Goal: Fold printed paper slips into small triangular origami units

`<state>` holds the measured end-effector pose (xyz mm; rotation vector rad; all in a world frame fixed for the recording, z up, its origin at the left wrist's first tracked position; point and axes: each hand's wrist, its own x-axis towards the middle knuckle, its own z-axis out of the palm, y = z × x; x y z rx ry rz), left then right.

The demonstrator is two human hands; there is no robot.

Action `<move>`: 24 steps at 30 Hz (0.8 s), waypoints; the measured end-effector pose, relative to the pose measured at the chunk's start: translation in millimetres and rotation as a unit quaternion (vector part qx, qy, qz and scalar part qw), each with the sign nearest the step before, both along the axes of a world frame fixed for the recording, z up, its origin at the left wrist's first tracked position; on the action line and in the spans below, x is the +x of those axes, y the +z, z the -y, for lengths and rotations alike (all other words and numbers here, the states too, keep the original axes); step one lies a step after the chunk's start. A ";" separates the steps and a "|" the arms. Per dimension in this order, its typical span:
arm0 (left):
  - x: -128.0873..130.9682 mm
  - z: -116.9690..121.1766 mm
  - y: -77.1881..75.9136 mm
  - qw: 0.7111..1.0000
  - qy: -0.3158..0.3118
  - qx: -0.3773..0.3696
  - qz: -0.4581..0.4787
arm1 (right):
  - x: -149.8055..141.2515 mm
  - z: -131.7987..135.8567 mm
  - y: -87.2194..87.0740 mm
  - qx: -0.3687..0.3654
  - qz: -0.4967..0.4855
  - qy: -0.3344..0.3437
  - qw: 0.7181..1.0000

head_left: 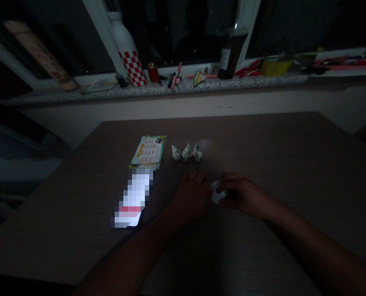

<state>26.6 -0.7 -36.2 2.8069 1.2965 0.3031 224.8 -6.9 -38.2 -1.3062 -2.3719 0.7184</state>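
A small piece of printed paper (216, 197), white with green, is between my two hands low over the table. My left hand (193, 195) is closed at its left edge, with curled fingers; the thumb is hidden in shadow. On the other side, my right hand (242, 192) grips the paper with thumb and fingers bent around its right edge. How the paper is folded is hard to make out in the dim light. Beyond my hands stand three small folded paper pieces (187, 152) in a row, pointed at the top.
A stack of printed cards (148, 150) lies on the brown table (278, 148), left of the folded pieces. Nearer me is a lit phone (135, 197), its screen blurred. On the windowsill (109, 93) stand a checkered bottle (132, 61), a dark bottle (230, 55) and small clutter.
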 end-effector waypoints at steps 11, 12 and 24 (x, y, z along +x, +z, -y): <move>1.6 0.3 -2.2 1.000 0.001 0.007 -0.022 | -1.5 -1.5 5.4 -0.022 -0.018 0.006 1.000; 1.7 0.3 -1.9 1.000 0.000 0.007 -0.022 | -1.9 -1.5 6.0 -0.024 -0.020 0.004 1.000; 2.4 0.8 -1.0 1.000 0.001 0.006 -0.017 | -2.0 -0.1 2.5 -0.012 -0.026 -0.012 1.000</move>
